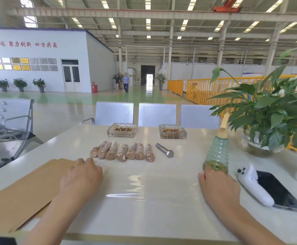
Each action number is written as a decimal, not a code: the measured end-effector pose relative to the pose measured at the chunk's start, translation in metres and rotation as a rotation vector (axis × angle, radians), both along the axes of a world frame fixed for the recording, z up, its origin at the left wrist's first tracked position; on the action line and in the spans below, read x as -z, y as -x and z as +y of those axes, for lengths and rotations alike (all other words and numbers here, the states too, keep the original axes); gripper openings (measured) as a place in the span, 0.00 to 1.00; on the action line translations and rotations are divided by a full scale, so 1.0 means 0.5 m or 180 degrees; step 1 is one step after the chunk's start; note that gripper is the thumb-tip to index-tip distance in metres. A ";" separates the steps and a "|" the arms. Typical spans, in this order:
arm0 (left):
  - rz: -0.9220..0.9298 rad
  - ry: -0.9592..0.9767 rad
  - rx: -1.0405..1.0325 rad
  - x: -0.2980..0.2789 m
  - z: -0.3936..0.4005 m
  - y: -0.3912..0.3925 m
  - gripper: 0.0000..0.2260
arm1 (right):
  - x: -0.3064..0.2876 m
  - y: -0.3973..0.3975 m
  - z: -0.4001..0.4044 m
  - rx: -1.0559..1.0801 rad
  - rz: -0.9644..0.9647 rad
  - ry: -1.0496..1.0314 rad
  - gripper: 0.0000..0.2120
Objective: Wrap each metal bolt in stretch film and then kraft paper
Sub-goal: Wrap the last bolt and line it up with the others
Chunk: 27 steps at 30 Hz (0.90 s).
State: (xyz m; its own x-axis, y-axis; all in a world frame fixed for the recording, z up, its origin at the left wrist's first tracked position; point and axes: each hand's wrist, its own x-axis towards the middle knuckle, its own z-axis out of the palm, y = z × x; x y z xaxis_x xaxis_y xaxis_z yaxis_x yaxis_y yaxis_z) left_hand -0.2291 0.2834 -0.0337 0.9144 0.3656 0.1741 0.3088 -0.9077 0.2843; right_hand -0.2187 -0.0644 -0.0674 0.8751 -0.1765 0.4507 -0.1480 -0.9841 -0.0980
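A sheet of clear stretch film (144,188) lies flat on the white table (161,218) between my hands. My left hand (82,177) rests palm down on its left edge, fingers relaxed. My right hand (216,188) presses flat on its right edge. Beyond the film, a bare metal bolt (164,150) lies with its hex head toward me. Left of it sits a row of several bolts wrapped in kraft paper and film (123,152). A stack of kraft paper sheets (20,195) lies under and left of my left forearm.
A green spray bottle (217,152) stands just beyond my right hand. A white controller (254,188) and a black phone (280,191) lie to the right. Two glass ashtrays (121,130) sit at the back, with a potted plant (271,121) at far right.
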 end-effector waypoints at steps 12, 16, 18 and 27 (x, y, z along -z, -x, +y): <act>-0.0128 -0.0539 0.0152 0.003 -0.008 0.014 0.20 | -0.010 -0.009 -0.018 -0.0295 0.0148 0.0704 0.14; -0.0071 -0.0478 0.0132 0.003 -0.008 0.017 0.23 | 0.009 -0.007 -0.040 -0.0291 -0.0037 0.0372 0.19; -0.0101 -0.0490 0.0170 0.007 -0.012 0.018 0.23 | 0.017 -0.007 -0.044 -0.0206 -0.0068 0.0120 0.19; -0.0148 -0.0555 0.0251 0.014 -0.006 0.021 0.22 | 0.016 -0.003 -0.034 -0.0041 -0.0049 -0.0324 0.13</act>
